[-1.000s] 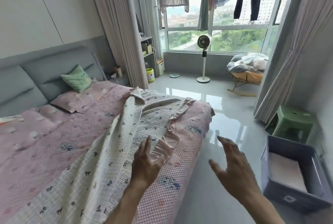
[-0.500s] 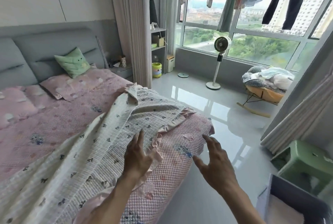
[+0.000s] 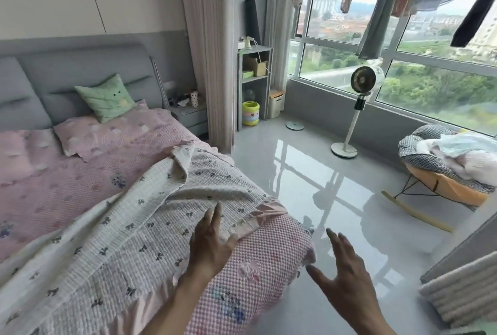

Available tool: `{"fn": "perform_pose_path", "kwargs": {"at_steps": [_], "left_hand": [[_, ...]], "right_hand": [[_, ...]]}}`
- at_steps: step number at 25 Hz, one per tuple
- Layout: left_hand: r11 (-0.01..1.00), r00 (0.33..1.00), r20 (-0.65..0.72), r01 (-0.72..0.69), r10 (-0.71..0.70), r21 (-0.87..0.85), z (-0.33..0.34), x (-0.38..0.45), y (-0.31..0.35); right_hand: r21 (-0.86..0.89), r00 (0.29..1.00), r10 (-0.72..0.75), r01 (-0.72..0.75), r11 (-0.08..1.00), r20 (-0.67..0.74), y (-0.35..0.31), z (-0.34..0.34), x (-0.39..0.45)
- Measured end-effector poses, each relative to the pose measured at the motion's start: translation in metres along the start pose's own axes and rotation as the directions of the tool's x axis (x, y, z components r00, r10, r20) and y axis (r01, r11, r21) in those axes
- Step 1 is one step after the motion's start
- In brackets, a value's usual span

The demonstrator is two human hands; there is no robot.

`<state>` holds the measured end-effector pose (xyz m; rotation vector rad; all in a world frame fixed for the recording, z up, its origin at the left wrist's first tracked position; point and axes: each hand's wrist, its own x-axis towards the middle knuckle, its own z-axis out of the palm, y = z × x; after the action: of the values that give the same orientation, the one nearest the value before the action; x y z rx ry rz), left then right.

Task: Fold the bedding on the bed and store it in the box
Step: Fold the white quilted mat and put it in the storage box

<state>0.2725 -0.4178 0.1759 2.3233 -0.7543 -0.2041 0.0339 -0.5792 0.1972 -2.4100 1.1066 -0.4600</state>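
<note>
— Blanket point(image 3: 129, 229): which way does it run?

— Its long axis goes from about 7 o'clock, near the lower left corner, up to about 1 o'clock, where a rumpled end point(image 3: 180, 158) stands in a fold. It lies on the bed point(image 3: 61, 186), along the side nearest the floor.

— What is it made of?

— Cream cloth, quilted in small puffy squares, dotted with little dark flowers. A pink ruffle point(image 3: 258, 216) edges its right side. Under it the bed cover is pink and bubbly, with a pink pillow point(image 3: 107, 135) and a green cushion point(image 3: 106, 97) at 11 o'clock, against a grey padded headboard point(image 3: 80, 70).

— And the hands?

— The left hand point(image 3: 209, 243) is over the blanket by the ruffle, fingers straight and together, thumb out, gripping nothing. Whether the palm touches the cloth, I cannot tell. The right hand point(image 3: 347, 267) hangs off the bed's corner, over the glossy grey floor point(image 3: 309, 173), fingers spread and loose, holding nothing.

— Anything else?

— A white fan point(image 3: 360, 97) stands at 1 o'clock, and a rocking chair point(image 3: 443, 181) heaped with laundry at 3 o'clock.
</note>
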Motion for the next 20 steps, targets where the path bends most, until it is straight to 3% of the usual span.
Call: {"fn": "perform_pose_path", "kwargs": {"at_steps": [4,8,12,16,20], "left_hand": [[0.989,0.990,-0.021,0.141,-0.140,0.043,0.053,0.067,0.052],[0.970,0.964,-0.133,0.239,-0.231,0.046,0.092,0.148,0.082],[0.960,0.938,-0.210,0.280,-0.276,-0.012,0.152,0.258,0.118],[0.931,0.910,-0.205,0.362,-0.361,-0.031,0.208,0.346,0.166],[0.924,0.886,-0.267,0.377,-0.379,-0.061,0.239,0.423,0.205]], "right_hand": [[0.030,0.982,-0.129,0.126,0.992,0.140,0.031,-0.019,0.135],[0.046,0.928,-0.314,0.311,0.949,0.202,0.056,-0.014,0.243],[0.123,0.912,-0.359,0.340,0.932,0.198,0.098,0.003,0.370],[0.063,0.885,-0.384,0.382,0.922,0.263,0.141,-0.007,0.484],[0.118,0.860,-0.437,0.421,0.899,0.263,0.163,-0.010,0.594]]}}
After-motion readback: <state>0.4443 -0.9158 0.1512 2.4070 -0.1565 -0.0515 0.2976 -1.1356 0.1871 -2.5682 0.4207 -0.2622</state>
